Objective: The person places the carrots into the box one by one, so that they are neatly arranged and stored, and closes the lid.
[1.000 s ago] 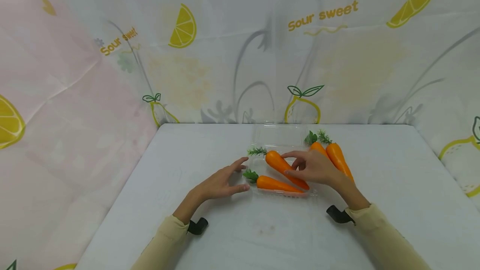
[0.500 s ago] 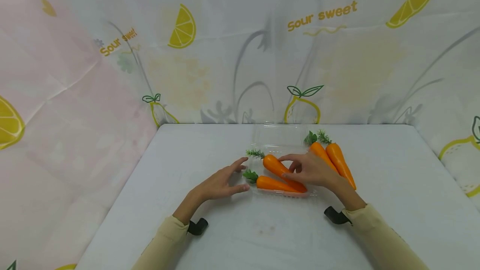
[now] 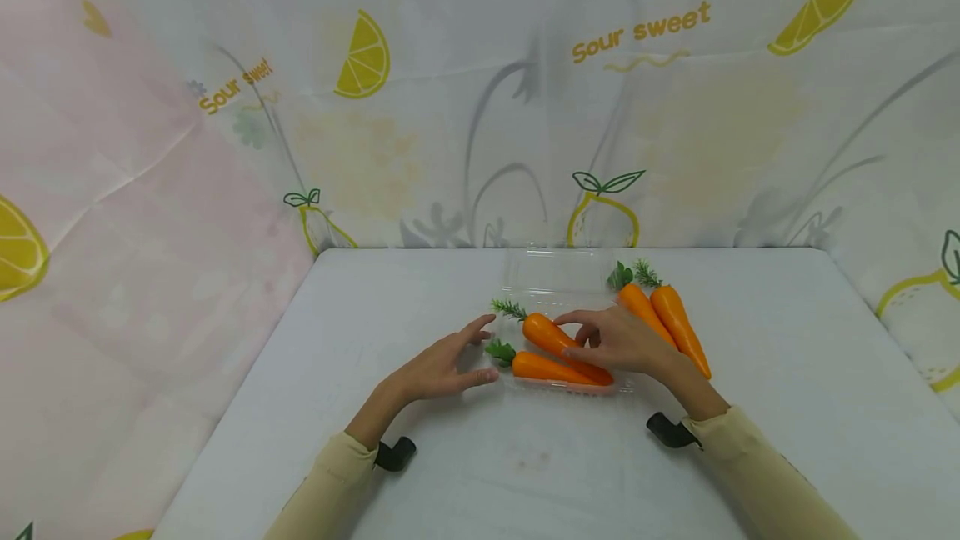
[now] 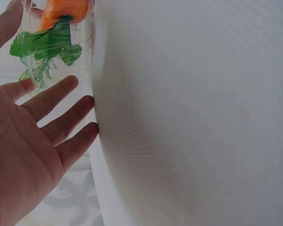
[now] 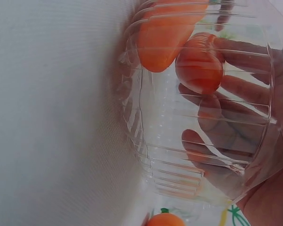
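An orange carrot with feathery green leaves (image 3: pixel 542 333) lies slanted in a clear plastic clamshell box (image 3: pixel 577 388), and my right hand (image 3: pixel 626 342) holds it between thumb and fingers. Nearer the front wall of the box lies a second carrot with broad leaves (image 3: pixel 542 367); the tips of the two come close together. Through the clear wall in the right wrist view, fingers (image 5: pixel 235 84) show against one carrot (image 5: pixel 200 66). My left hand (image 3: pixel 438 367), fingers spread and holding nothing, is at the box's left side, by the green leaves (image 4: pixel 47 44).
The box's clear lid (image 3: pixel 558 271) lies folded back toward the printed cloth backdrop (image 3: pixel 450 107). Right of the box, behind my right hand, two more carrots (image 3: pixel 678 319) lie side by side on the white table (image 3: pixel 787 357).
My right hand has shifted slightly left and toward the front with the feathery-leaved carrot, which now lies lower, closer to the other carrot. The left hand has stayed in place.
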`<action>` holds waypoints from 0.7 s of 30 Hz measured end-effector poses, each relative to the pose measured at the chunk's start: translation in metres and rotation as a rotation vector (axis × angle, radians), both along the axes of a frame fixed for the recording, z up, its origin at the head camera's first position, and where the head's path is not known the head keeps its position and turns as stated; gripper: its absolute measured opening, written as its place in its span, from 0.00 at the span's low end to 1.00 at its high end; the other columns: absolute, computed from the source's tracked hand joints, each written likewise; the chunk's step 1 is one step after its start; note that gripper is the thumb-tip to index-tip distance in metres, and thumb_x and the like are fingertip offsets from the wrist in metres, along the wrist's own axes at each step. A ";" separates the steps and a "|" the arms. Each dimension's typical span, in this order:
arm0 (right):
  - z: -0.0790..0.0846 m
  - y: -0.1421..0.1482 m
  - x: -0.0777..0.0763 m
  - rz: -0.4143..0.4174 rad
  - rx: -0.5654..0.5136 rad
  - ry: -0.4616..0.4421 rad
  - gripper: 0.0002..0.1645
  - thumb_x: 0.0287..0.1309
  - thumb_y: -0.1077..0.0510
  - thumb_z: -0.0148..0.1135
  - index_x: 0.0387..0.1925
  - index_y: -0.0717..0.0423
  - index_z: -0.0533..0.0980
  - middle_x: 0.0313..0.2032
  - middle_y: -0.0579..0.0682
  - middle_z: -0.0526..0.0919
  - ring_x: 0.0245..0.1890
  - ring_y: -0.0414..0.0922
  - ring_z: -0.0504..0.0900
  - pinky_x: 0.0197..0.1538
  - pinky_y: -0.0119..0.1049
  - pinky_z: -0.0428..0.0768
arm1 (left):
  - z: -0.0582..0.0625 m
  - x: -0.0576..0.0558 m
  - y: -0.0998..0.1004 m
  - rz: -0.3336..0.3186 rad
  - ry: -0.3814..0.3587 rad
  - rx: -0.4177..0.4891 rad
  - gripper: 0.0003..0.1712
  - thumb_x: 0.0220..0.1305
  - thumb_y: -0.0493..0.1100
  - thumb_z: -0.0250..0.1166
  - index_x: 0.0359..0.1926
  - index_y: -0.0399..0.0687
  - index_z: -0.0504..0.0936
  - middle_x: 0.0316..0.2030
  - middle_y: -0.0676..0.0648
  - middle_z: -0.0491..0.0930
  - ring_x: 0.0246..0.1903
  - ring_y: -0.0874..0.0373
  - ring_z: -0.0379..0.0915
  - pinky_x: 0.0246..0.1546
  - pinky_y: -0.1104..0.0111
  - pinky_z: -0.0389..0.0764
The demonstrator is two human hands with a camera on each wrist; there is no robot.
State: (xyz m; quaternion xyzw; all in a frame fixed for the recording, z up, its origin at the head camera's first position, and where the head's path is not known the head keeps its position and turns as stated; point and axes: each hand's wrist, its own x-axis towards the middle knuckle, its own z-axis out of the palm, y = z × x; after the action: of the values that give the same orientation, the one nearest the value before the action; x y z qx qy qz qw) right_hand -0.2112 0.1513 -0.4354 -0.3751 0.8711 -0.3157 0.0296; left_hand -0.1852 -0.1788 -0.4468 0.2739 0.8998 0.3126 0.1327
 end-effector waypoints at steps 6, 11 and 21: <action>-0.001 0.000 0.000 0.005 0.001 0.001 0.24 0.60 0.51 0.70 0.57 0.51 0.79 0.30 0.38 0.84 0.23 0.33 0.73 0.29 0.30 0.76 | 0.001 0.001 0.001 0.005 -0.007 -0.002 0.51 0.62 0.67 0.62 0.78 0.59 0.50 0.66 0.49 0.70 0.66 0.51 0.63 0.66 0.48 0.62; -0.001 -0.001 -0.002 0.013 0.007 0.004 0.23 0.60 0.50 0.69 0.55 0.52 0.80 0.30 0.39 0.84 0.22 0.34 0.72 0.28 0.30 0.74 | 0.001 0.000 0.000 0.006 -0.006 -0.003 0.51 0.62 0.68 0.62 0.78 0.60 0.49 0.66 0.49 0.70 0.66 0.52 0.63 0.66 0.49 0.61; -0.005 -0.001 -0.001 0.007 0.106 0.020 0.21 0.62 0.51 0.67 0.55 0.50 0.80 0.30 0.38 0.83 0.20 0.33 0.69 0.26 0.30 0.72 | 0.000 0.001 0.000 0.007 0.000 0.000 0.50 0.62 0.68 0.62 0.78 0.66 0.48 0.66 0.50 0.70 0.66 0.53 0.63 0.66 0.50 0.61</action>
State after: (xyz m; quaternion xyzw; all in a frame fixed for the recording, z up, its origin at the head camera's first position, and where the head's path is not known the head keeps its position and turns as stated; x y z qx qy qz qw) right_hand -0.2120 0.1501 -0.4406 -0.3790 0.8856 -0.2652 0.0421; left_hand -0.1842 -0.1791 -0.4472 0.2708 0.9008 0.3128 0.1315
